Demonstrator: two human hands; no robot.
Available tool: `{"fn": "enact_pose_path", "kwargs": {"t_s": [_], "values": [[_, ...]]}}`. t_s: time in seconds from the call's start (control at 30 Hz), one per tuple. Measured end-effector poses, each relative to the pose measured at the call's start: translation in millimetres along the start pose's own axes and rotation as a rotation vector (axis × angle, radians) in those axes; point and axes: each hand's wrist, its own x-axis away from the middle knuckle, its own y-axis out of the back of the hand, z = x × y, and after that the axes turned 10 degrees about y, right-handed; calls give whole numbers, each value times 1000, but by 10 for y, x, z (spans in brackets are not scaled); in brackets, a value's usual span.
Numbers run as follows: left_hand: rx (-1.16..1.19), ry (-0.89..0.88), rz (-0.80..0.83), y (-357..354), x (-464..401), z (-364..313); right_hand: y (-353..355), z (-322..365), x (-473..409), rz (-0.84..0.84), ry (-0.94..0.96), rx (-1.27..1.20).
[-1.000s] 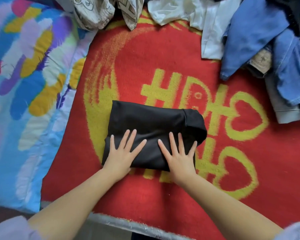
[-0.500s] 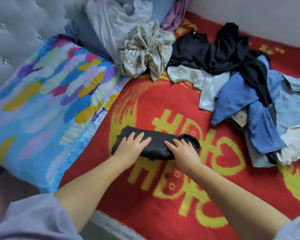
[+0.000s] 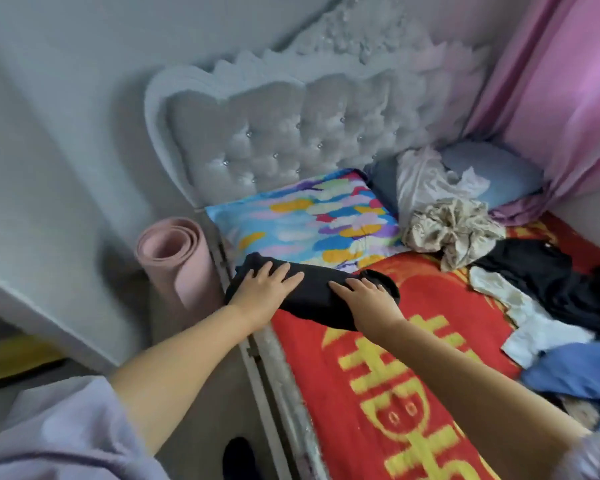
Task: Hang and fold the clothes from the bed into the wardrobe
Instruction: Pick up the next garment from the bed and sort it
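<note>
Both hands lie flat, fingers straight, on the folded black garment (image 3: 312, 296): left hand (image 3: 264, 289) on its left end, right hand (image 3: 364, 296) on its right end; thumbs hidden, so whether they hook under it I cannot tell. Garment sits mid-frame at the bed's left edge, its left end overhanging the bed rail (image 3: 267, 368), its top edge touching the colourful pillow (image 3: 305, 220). Red blanket (image 3: 378, 393) carries a large yellow character print, partly cut off, not legible as text; no brand labels readable. Clothes pile (image 3: 534, 289) fills the right of the frame: beige, black, white, blue pieces, near the garment but apart. Bare red blanket lies lower centre between the arms and pile. Left of the rail, a narrow floor strip holds a rolled pink mat (image 3: 177, 261) upright just beside the rail. Tufted headboard (image 3: 291, 133) upper centre, pink curtain (image 3: 568, 81) upper right.
</note>
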Motion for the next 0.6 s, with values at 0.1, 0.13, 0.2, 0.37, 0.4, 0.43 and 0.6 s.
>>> {"fn": "enact_pose_path", "kwargs": {"t_s": [0.1,0.13,0.2,0.37,0.4,0.43,0.6], "values": [[6,173,2,-13,691,649,160,763,-225,-7,182,37],[9,229,14,-20,938,856,197,1040,-290,-10,243,46],[10,330,37,-28,1440,1245,249,1608,-390,-10,359,65],[-22,526,53,-134,2646,2154,291,3061,-537,15,574,98],[-23,567,71,-191,2876,2323,286,3348,-561,22,610,107],[-20,607,91,-258,3102,2487,275,3637,-587,32,642,115],[-6,728,132,-669,4182,3373,131,5077,-722,99,776,125]]}}
